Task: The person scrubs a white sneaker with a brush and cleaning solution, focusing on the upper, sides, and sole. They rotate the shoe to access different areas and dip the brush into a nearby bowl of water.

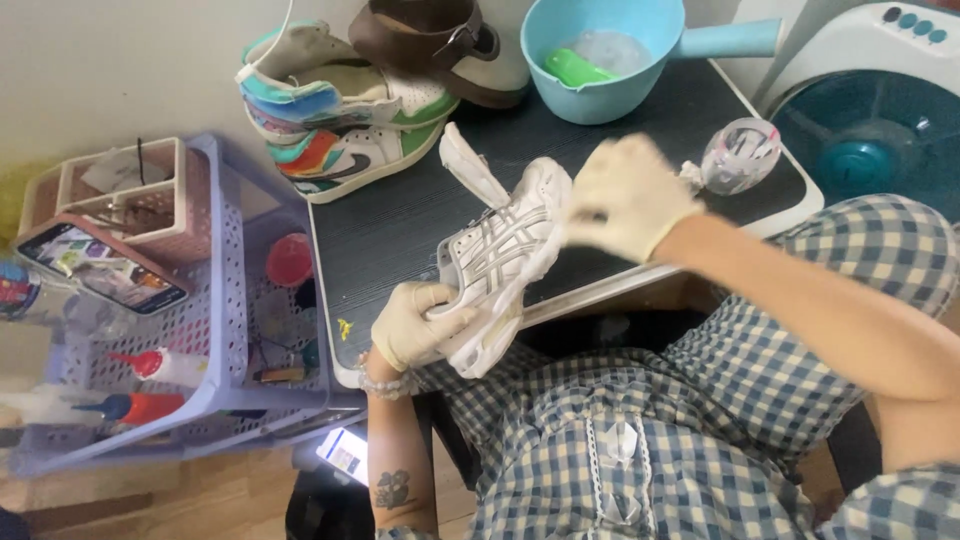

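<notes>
The white sneaker (500, 250) is held in the air above the near edge of the dark surface (400, 230), tilted with its toe toward the far side and its heel down at the person's lap. It looks light, with a soft mesh and leather upper that would give under a squeeze, while the sole seems stiffer; I judge the sole and heel to be the firm places to grip, and the loose tongue at the top a poor one. It may be damp and a little slick, though that cannot be told for sure.

The left hand (420, 325), gloved, is curled closed around the heel end from below. The right hand (625, 195), also gloved, sits at the toe side with fingers bent; it is blurred, and I cannot tell whether it grips the sneaker or only presses on it.

Near the right edge of the surface lies a small clear bag (742, 152). At the far edge stands a blue bowl (600, 60) with a handle and something green inside. At the far left corner 2 colourful sneakers (330, 110) are stacked, with a brown shoe (440, 40) behind them. Left of the surface stands a lilac cart (220, 300) holding a red cup (289, 260) and bottles (150, 385). A fan (870, 120) is at the right.
</notes>
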